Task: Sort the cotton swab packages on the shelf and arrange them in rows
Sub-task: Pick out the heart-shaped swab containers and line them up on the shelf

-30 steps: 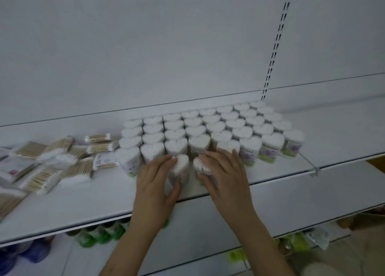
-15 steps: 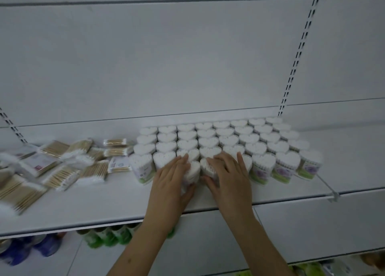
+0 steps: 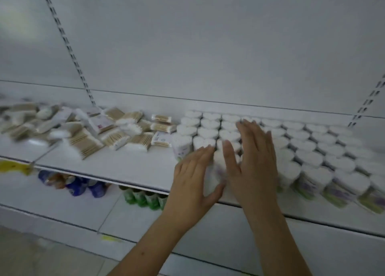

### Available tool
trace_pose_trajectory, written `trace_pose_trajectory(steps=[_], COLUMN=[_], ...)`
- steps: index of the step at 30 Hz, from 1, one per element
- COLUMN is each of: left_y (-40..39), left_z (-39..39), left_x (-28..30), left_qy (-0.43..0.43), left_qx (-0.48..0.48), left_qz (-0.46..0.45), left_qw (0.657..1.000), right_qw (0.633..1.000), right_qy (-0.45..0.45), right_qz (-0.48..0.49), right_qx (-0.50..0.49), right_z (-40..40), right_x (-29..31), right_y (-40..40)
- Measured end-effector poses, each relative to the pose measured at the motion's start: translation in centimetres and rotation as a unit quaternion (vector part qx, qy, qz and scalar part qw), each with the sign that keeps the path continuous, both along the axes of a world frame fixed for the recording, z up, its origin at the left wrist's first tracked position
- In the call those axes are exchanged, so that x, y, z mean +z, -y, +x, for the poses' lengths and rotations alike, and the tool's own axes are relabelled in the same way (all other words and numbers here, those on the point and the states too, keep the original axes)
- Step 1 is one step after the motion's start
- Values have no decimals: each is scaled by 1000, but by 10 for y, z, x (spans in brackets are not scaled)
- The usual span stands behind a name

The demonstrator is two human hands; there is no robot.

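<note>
both hands, left hand (image 3: 194,177) and right hand (image 3: 255,161), had straight fingers pressed flat around one heart tub (image 3: 218,167) at the shelf (image 3: 125,167) front edge. the other tubs (image 3: 312,148) sat in rows behind it, flat packs (image 3: 87,129) piled toward the left end.

White back panel (image 3: 208,46), slotted uprights (image 3: 68,46), pale tiled floor (image 3: 41,252), dim light
</note>
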State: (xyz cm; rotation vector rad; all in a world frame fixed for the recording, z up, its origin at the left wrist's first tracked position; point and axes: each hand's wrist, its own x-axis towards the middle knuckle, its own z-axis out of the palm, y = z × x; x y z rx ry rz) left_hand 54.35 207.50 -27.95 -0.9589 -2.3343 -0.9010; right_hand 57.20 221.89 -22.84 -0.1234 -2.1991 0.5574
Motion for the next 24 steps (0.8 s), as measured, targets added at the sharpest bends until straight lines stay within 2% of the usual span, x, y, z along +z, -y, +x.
trace_pose_trajectory(steps=[5,11,17,24], left_y=[70,157,270,437], left_z=[36,48,30,14], left_x=[-29,-58,-58,-40], left_qy=[110,175,181,125], left_qx=[132,203,281,364], left_qz=[106,80,83,114], left_qw=[979,960,939,916], right_qw=[986,962,937,906], right_qy=[-40,27,30,9], right_qz=[-71,-55,-19,-1], right_qx=[147,265,348,423], right_z=[-18,-45,-85,-121], right_x=[4,-7,6,22], right_y=[66,166,289,470])
